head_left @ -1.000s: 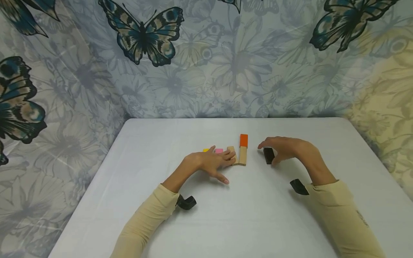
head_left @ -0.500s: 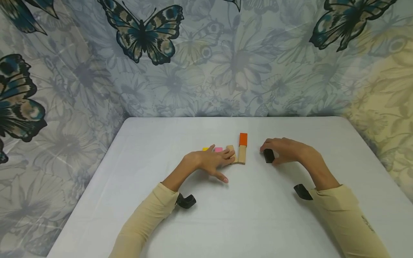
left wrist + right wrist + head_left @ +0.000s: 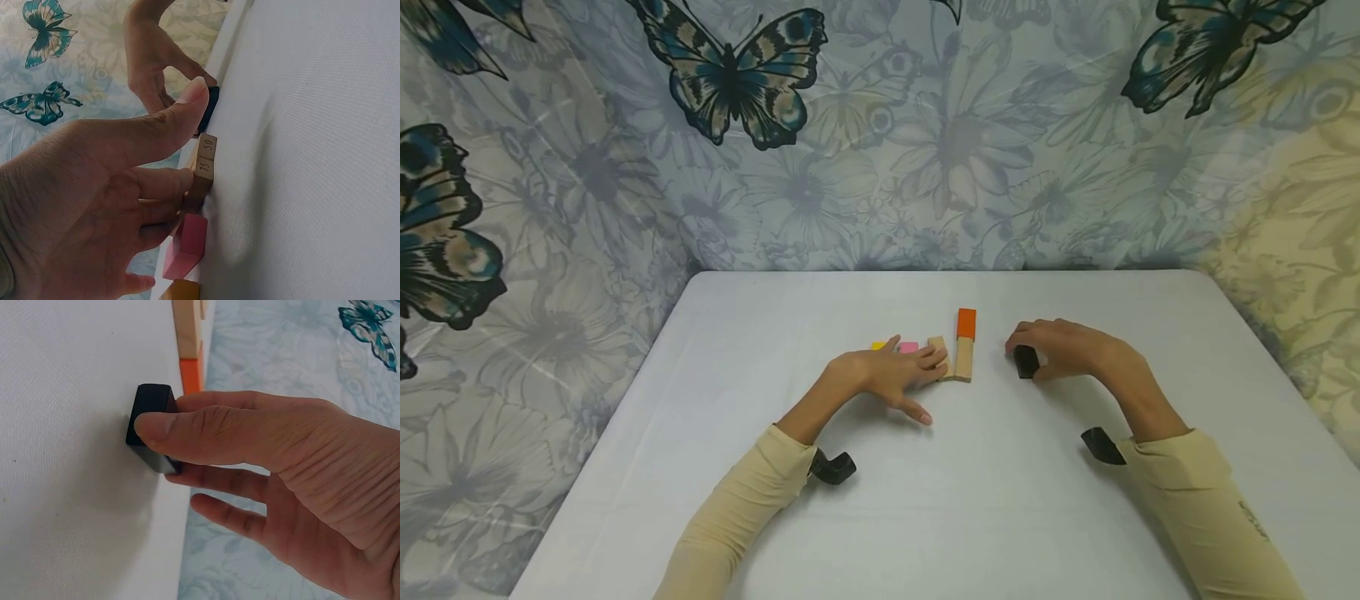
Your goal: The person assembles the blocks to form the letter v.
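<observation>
My right hand (image 3: pixel 1067 346) pinches a black block (image 3: pixel 1026 362) on the white table; the right wrist view shows the thumb on the near end of this black block (image 3: pixel 153 399) and fingers behind it. My left hand (image 3: pixel 895 375) lies spread over a row of blocks, thumb held out, its fingertips touching a wooden block (image 3: pixel 936 343). Beside that stands a longer wooden block (image 3: pixel 964 362), with an orange block (image 3: pixel 966 322) at its far end. In the left wrist view, two wooden ends read 75 (image 3: pixel 203 169) and 50 (image 3: pixel 207 146). A pink block (image 3: pixel 187 244) is partly hidden behind the fingers.
A yellow block (image 3: pixel 183 290) sits at the left end of the row, mostly covered in the head view. Black wrist-camera mounts (image 3: pixel 833 468) jut from both sleeves. Behind the table's far edge hangs a butterfly-patterned cloth (image 3: pixel 880 192).
The right hand has shifted slightly right and its fingers have closed in on the black block. The left hand and the row of blocks hold their place.
</observation>
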Available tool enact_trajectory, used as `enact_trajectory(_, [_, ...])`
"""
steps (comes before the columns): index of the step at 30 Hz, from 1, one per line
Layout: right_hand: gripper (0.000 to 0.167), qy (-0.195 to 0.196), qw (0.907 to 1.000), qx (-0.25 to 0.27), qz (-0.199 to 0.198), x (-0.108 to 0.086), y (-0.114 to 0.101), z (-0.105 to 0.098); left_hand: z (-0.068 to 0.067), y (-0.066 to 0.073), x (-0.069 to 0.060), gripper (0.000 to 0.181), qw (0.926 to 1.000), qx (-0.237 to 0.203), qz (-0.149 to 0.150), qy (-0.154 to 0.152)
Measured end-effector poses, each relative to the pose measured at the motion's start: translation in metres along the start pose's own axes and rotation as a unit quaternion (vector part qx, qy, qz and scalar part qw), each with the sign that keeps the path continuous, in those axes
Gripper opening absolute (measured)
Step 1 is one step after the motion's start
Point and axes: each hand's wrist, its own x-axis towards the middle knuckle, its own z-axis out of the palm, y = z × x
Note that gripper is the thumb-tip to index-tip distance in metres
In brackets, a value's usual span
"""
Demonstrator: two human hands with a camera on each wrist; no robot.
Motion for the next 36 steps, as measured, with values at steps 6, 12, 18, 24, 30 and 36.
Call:
enact_trajectory(6, [0.05,0.003,1.0,0.001,-0.001,0.0,0.001,0.0,0.0,-0.001,0.001,0.096,1.0,0.002,0.0,0.002])
enact_trajectory(12, [0.048,0.033,0.9994,0.0,-0.001,0.0,-0.001,-0.01,0.001,-0.001,0.001,0.096,1.0,0.003,-0.003,0.0])
enact_trajectory(18, [0.046,0.065,0.9978,0.016,-0.004,0.008,-0.002,-0.027,0.0,0.0,0.0,0.097,1.0,0.001,-0.007,0.0])
enact_trajectory(24, [0.038,0.099,0.9944,0.033,-0.019,0.025,0.003,-0.039,-0.001,-0.001,0.001,0.097,1.0,0.001,-0.006,0.0])
enact_trajectory(30, [0.036,0.121,0.9908,0.046,-0.041,0.052,0.011,-0.043,-0.001,-0.001,0.002,0.097,0.9999,-0.008,-0.007,-0.001])
enact_trajectory(36, [0.04,0.112,0.9917,0.044,-0.043,0.082,0.019,-0.044,-0.002,-0.001,0.001,0.097,1.0,-0.004,-0.006,-0.002])
